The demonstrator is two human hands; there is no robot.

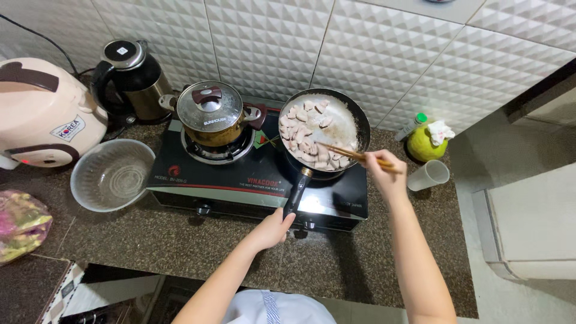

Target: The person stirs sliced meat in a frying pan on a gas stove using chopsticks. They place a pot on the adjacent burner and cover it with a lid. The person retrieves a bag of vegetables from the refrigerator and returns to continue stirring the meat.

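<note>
At the far left a pale rice cooker (45,114) and a dark kettle (129,78) are sitting against the wall, with an empty glass bowl (112,174) lying near them on the desk (336,258). On the stove (240,180), a lidded brass pot (213,117) is occupying the left burner. The left hand (271,229) is closing its grip around the black handle of the frying pan (353,114), seemingly steadying it. Pale meat pieces (306,135) are filling the pan's left and near side. The right hand (384,174) is pinching wooden chopsticks (354,154), tips reaching among the pieces. Farther right, a white cup (429,175) is lying tipped beside a green bottle (423,144).
</note>
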